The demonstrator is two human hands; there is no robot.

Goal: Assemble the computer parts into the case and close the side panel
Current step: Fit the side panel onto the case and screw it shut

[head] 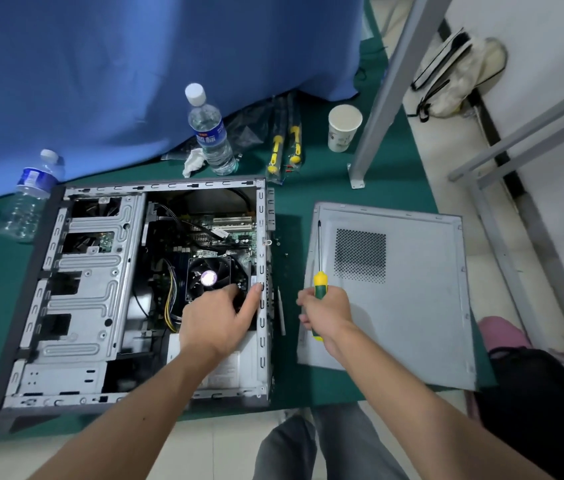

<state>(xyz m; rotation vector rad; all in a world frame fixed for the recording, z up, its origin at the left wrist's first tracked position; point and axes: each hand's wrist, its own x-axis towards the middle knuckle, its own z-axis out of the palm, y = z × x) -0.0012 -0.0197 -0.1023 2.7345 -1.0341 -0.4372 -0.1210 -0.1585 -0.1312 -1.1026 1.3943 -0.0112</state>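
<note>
Case: the computer case [76, 306] lies on its side on the green mat [294, 202], open face up, motherboard and drive cage showing.
Left hand: the left hand [220, 318] reaches into the case at the near edge of the CPU fan [208, 277] — fingers loosely spread, one fingertip touching the case's rear rail; whether the hidden fingers pinch anything I cannot tell.
Right hand: the right hand [325, 311] is wrapped round the yellow-and-green handle of a screwdriver [319, 271], shaft pointing away from the person, above the near-left corner of the side panel.
Side panel: the side panel [412, 289] lies flat on the mat just beside the case, not yet fitted.
Doing it well: my guess is the cooler is being seated or fastened — steady the fan with the left hand, bring the driver tip down square on a screw, and keep it off the yellow cables [169, 303] (a slip there would hurt).
Loose bits: small dark specks, likely screws, sit on the mat between case and panel.
Writing: the standing water bottle [209, 133] has a blue label with white characters, not legible to me; the paper cup [342, 128] carries a faint print, unreadable.
</note>
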